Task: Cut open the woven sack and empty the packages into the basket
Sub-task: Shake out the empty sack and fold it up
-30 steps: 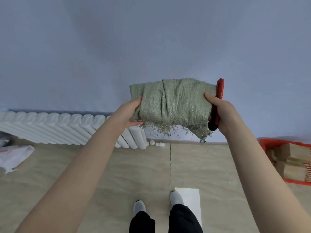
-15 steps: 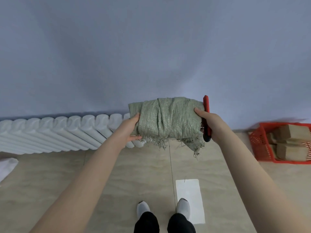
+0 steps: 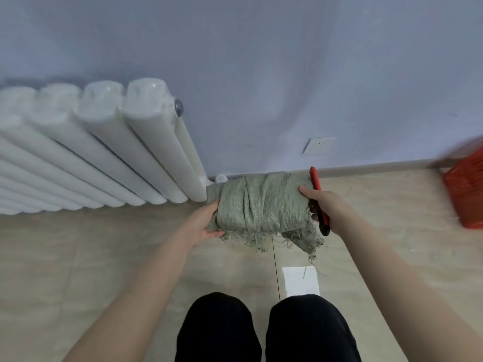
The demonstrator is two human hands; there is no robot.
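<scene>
Sack (image 3: 261,202) lower; basket (image 3: 467,189) blurry, edge-cropped.

No lettering can be read on the woven sack (image 3: 261,205), the red cutter (image 3: 314,178), the basket (image 3: 466,189) or the wall socket (image 3: 317,145).

Pale blue wall (image 3: 261,61): white socket (image 3: 318,145) low down, above the skirting board (image 3: 379,167) | White column radiator (image 3: 104,152): at the floor's far-left edge, against the wall | Beige tiled floor (image 3: 78,257): white sheet (image 3: 300,282) lying flat beside a tile joint
</scene>
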